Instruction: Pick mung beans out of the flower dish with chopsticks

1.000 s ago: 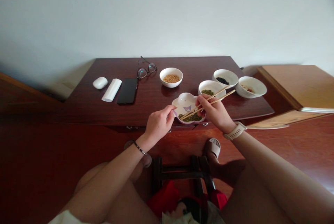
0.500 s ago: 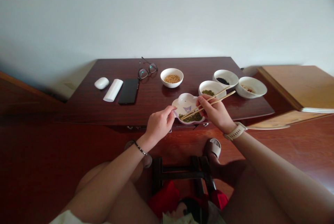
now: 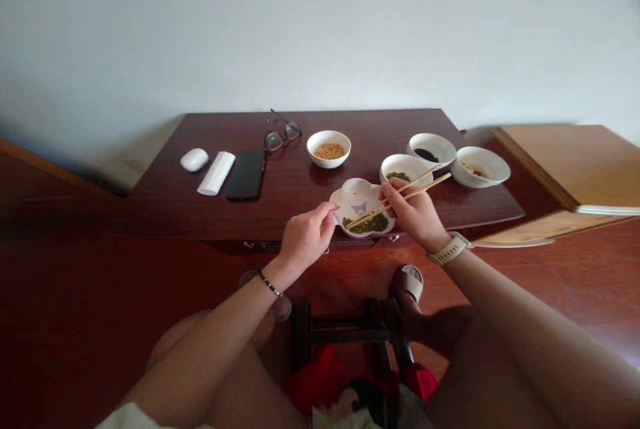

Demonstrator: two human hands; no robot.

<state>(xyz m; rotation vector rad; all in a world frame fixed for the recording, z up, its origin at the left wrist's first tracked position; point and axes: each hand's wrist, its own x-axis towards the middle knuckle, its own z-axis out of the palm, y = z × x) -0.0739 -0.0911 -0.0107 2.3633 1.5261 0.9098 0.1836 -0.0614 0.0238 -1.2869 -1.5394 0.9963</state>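
Room: white wall point(image 3: 320, 35) ahead of the fingers, reddish wooden floor point(image 3: 100, 302) below them.
Surface: dark red polished wooden table point(image 3: 295, 215), its near edge just under the left fingertips.
Left of left fingers: white computer mouse point(image 3: 195, 159), white oblong item point(image 3: 216, 173), black phone point(image 3: 245, 175), glasses point(image 3: 279, 137) beyond the phone.
Left hand point(image 3: 306, 235): fingers point(image 3: 325, 225) half curled, tips at the dish rim; cannot tell if they grip it. Black bracelet point(image 3: 270, 284) on the wrist.
Main item: white flower-shaped dish point(image 3: 357, 195) with a small cartoon print, between the two hands, near the table edge. Green beans point(image 3: 366, 223) lie in its near lobe, around the chopstick tips.
Right hand point(image 3: 407, 217): fingers point(image 3: 395, 199) closed on wooden chopsticks point(image 3: 420, 187), tips down in the dish. Pale watch point(image 3: 449, 250) on the wrist.
Beyond right fingers: white bowls, yellow grains point(image 3: 329, 149) left of the fingers, green beans point(image 3: 399, 169) just past them, black seeds point(image 3: 431, 151), mixed remains point(image 3: 480, 167) farthest right.
Far right: tan wooden board point(image 3: 550, 162), propped beside the table.
Below fingers: dark wooden stool frame point(image 3: 340, 334), red cloth point(image 3: 315, 375), pale slipper point(image 3: 407, 282).
Hidden: right hand covers part of the dish. Chopstick tips too small to show whether a bean is held. Bean count cannot be read.
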